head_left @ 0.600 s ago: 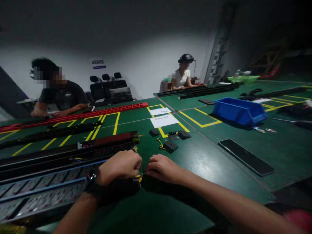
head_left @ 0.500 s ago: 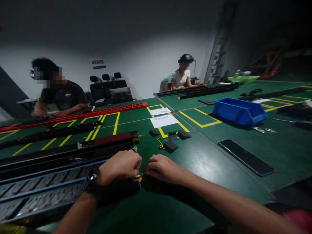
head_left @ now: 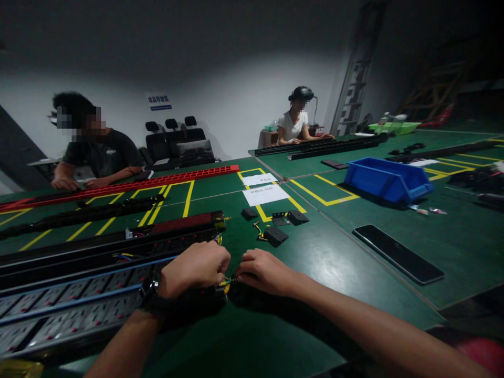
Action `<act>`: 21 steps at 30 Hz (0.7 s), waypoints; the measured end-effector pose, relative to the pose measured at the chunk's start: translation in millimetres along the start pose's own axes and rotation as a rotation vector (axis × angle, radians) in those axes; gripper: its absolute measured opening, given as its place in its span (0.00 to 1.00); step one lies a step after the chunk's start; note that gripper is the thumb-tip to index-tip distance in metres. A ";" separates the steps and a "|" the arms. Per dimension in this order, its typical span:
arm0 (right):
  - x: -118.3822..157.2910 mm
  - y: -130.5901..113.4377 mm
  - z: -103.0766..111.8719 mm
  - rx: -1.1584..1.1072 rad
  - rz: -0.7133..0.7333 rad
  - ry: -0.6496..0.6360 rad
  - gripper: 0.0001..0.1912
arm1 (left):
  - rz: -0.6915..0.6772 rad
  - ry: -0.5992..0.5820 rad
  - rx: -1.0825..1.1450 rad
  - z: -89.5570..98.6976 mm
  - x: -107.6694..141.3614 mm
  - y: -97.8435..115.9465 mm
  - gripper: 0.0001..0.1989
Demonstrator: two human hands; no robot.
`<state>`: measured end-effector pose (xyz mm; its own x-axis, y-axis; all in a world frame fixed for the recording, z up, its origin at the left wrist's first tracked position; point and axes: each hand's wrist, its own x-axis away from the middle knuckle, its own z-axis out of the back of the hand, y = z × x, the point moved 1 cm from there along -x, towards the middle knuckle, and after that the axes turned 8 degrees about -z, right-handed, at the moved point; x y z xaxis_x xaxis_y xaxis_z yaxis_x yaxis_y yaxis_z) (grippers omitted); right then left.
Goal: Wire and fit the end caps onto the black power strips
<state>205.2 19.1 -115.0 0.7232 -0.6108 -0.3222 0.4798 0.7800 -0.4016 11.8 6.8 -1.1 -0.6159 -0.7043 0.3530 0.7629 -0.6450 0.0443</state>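
Observation:
Thin yellow-green wires (head_left: 225, 284) come out of the end of a long black power strip and run between my two hands. My left hand (head_left: 196, 270), with a dark watch at the wrist, reaches over the strip's end, its fingers closed on the wires. Just to the right, my right hand (head_left: 264, 273) pinches the wires' free end; its fingertips hide the tip. Long strips with rows of grey sockets (head_left: 59, 320) lie beside and under my left forearm. Beyond them is another black strip (head_left: 185, 223) with a dark red section.
Small black end pieces (head_left: 276, 235) and a short yellow-green wire (head_left: 259, 231) lie ahead of my hands. Paper labels (head_left: 265, 195), a blue bin (head_left: 388, 180) and a phone (head_left: 398, 254) are on the green table. Two people (head_left: 104, 155) work across it, behind a red rail (head_left: 177, 177).
My hands stay almost in the same place, still closed at the wires. The view has shifted only very slightly.

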 end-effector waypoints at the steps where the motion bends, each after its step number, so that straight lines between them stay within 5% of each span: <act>1: -0.1 -0.3 0.4 -0.001 -0.001 -0.003 0.07 | -0.004 0.003 -0.005 -0.1 -0.2 -0.2 0.07; 21: 0.6 -0.8 0.6 -0.043 -0.002 -0.004 0.07 | -0.009 0.034 -0.029 -5.4 -2.6 8.0 0.06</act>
<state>205.6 18.1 -114.4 0.7244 -0.6119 -0.3175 0.4597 0.7720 -0.4390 18.4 1.8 -6.7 -0.6293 -0.7078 0.3210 0.7516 -0.6593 0.0198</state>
